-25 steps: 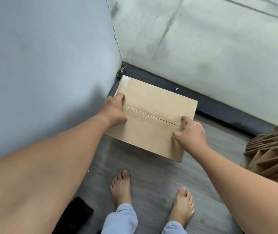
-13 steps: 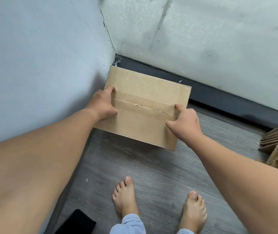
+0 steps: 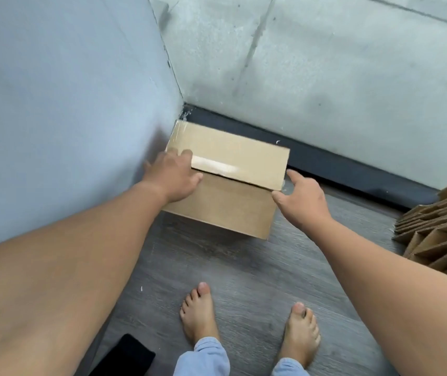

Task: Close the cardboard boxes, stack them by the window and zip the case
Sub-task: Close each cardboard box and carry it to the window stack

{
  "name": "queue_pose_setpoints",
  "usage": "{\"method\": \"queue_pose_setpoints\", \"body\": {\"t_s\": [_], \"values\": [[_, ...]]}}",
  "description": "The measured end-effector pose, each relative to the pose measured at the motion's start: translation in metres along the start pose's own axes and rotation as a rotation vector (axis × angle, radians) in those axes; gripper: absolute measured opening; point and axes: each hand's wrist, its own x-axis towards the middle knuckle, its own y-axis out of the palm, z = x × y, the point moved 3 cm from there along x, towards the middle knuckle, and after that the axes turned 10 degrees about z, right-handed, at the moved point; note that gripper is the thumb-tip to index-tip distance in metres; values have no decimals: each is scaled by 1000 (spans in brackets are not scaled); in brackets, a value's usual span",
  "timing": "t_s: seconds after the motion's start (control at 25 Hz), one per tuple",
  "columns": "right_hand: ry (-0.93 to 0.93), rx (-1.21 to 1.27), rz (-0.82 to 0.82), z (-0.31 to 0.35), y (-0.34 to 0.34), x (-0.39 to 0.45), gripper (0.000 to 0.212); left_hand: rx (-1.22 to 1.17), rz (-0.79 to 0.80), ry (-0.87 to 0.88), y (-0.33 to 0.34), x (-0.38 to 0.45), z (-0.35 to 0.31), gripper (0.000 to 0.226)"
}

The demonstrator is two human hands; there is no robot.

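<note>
A person's left hand lies flat, fingers extended, on the near-left part of a cardboard box's top, thumb toward the seam, while the right hand hangs released just off the box's right end, fingers loosely spread; whether its thumb tip brushes the cardboard cannot be told. Neither hand grips anything. The box sits on the grey plank floor directly ahead of the bare feet, between the two outstretched arms, tucked into the corner where a pale blue wall meets a concrete surface with a dark base strip. Its long axis runs left to right across the person's front, slightly skewed so the left end lies deeper in the corner and touches or nearly touches the blue wall. The two top flaps meet along that same axis, the far flap riding a little above the near one, so the lid looks shut but not sealed flat. The left hand is the nearer, already on the box. Flattened cardboard is heaped at the right edge, well apart from the box. A dark object lies by the left leg, too cropped to identify. No zip case is in view.
</note>
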Motion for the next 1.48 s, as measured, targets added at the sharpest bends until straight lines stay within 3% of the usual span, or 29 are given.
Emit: {"method": "queue_pose_setpoints", "body": {"t_s": [0.36, 0.52, 0.8, 1.16, 1.32, 1.48], "values": [[40, -12, 79, 5, -183, -169, 69, -54, 41, 346, -165, -165, -135, 56], [62, 58, -15, 10, -263, -255, 77, 80, 74, 466, -238, -232, -199, 65], [148, 221, -280, -37, -384, -431, 79, 211, -47, 685, -331, -369, -323, 63], [215, 427, -559, -166, -429, -626, 67, 312, -135, 1056, -321, -537, -513, 46], [400, 522, -660, -229, -413, -704, 71, 472, -20, 1325, -280, -606, -587, 35], [605, 683, -754, -278, -376, -777, 79, 699, 16, 1434, -231, -648, -643, 44]]}}
